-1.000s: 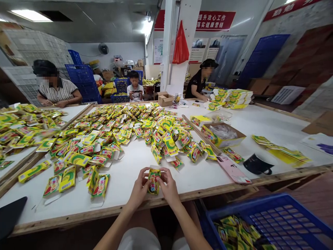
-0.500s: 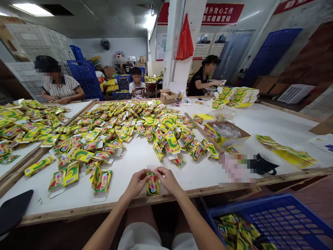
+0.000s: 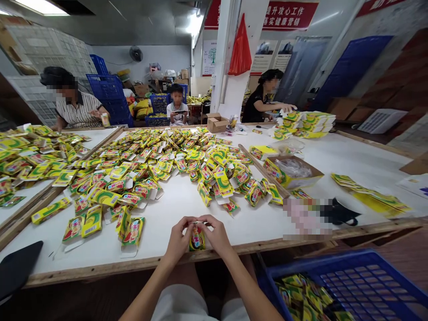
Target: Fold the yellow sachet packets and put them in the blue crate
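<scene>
A small yellow-green candy box [image 3: 197, 240] stands at the table's front edge, printed with a red fruit picture and coloured letters. My left hand [image 3: 182, 232] grips its upper left side, thumb on the front and fingers bent over the top. On the other side my right hand [image 3: 214, 231] holds it the same way, and the fingertips of both hands nearly meet at the top end. The box's top flap is mostly hidden behind my fingers. Left of my hands lie two similar boxes [image 3: 133, 232] with white flaps sticking out.
A large heap of boxes [image 3: 160, 156] spreads across the white table [image 3: 177, 200]. Wooden strips [image 3: 264, 171] divide the surface. A blue crate [image 3: 334, 263] with boxes inside stands below right. A black mask [image 3: 339, 213] and an open carton [image 3: 294, 171] lie to the right. Several people are beyond the table.
My fingers have moved over the top of the box, and the white flap that stood up there is now covered. Across the table, a person's hand reaches onto the stacked packs.
</scene>
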### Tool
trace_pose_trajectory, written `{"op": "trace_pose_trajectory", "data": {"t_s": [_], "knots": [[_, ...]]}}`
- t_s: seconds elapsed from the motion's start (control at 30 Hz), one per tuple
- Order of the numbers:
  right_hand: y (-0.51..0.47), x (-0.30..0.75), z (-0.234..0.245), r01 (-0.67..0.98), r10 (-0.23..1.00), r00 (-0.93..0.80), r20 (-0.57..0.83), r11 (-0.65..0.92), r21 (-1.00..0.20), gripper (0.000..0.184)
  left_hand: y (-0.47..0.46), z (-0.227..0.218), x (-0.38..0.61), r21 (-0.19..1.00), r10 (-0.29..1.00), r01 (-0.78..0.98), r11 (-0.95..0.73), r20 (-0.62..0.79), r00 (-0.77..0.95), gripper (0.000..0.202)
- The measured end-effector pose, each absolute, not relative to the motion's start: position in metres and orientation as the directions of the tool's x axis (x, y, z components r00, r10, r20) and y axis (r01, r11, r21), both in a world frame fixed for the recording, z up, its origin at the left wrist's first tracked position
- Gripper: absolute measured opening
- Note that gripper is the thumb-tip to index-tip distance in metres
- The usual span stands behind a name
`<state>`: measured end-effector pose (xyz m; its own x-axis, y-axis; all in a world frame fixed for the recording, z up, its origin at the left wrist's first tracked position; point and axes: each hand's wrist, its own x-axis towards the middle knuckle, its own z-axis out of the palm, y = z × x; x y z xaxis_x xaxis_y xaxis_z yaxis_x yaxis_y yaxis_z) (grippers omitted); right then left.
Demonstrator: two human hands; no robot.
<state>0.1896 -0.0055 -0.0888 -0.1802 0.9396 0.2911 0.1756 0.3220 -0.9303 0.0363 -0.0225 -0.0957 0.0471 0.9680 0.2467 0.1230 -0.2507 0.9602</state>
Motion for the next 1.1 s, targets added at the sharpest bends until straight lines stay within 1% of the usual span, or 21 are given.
{"op": "trace_pose_trajectory", "data": {"t_s": [0.17,0.37,0.47,0.57,0.7,0.77,0.83,0.87,0.93,1.0,1.03,1.1], "knots": [[-0.010,0.190,-0.084,0.214,0.923,-0.196,0.332,0.371,-0.904,0.019,-0.027,-0.090,0.036,0.968,0.977,0.132,-0.214,0.215,0.006,0.022],[-0.002,0.184,-0.080,0.286,0.947,-0.147,0.287,0.318,-0.904,0.020,-0.021,-0.085,0.041,0.975,0.980,0.142,-0.173,0.185,-0.075,0.021],[0.000,0.186,-0.078,0.295,0.950,-0.153,0.273,0.308,-0.905,0.021,-0.018,-0.088,0.041,0.978,0.981,0.125,-0.167,0.177,-0.074,0.022],[-0.003,0.189,-0.081,0.266,0.948,-0.171,0.270,0.308,-0.913,0.021,-0.021,-0.094,0.038,0.985,0.987,0.084,-0.152,0.156,-0.043,0.022],[-0.010,0.185,-0.088,0.163,0.946,-0.195,0.259,0.291,-0.943,0.019,-0.027,-0.100,0.035,0.986,0.987,0.051,-0.158,0.158,-0.004,0.024],[-0.014,0.184,-0.086,0.160,0.945,-0.195,0.262,0.294,-0.942,0.019,-0.029,-0.099,0.035,0.984,0.986,0.060,-0.169,0.168,0.022,0.024],[-0.020,0.194,-0.078,0.221,0.943,-0.164,0.291,0.323,-0.920,0.019,-0.029,-0.097,0.035,0.981,0.984,0.080,-0.176,0.173,0.046,0.026],[-0.024,0.206,-0.073,0.278,0.942,-0.120,0.314,0.336,-0.900,0.020,-0.028,-0.097,0.035,0.981,0.984,0.090,-0.174,0.170,0.052,0.029],[-0.037,0.246,-0.060,0.447,0.929,0.016,0.371,0.325,-0.834,0.023,-0.027,-0.098,0.036,0.981,0.988,0.117,-0.155,0.152,0.035,0.037],[-0.050,0.298,-0.047,0.651,0.892,0.152,0.426,0.234,-0.722,0.025,-0.026,-0.100,0.037,0.980,0.993,0.164,-0.114,0.116,0.000,0.039],[-0.055,0.323,-0.042,0.747,0.876,0.176,0.448,0.177,-0.640,0.025,-0.025,-0.101,0.038,0.976,0.995,0.195,-0.093,0.096,-0.007,0.036],[-0.061,0.358,-0.037,0.852,0.859,0.195,0.474,0.092,-0.516,0.026,-0.025,-0.102,0.042,0.965,0.998,0.253,-0.062,0.063,0.005,0.031]]}}
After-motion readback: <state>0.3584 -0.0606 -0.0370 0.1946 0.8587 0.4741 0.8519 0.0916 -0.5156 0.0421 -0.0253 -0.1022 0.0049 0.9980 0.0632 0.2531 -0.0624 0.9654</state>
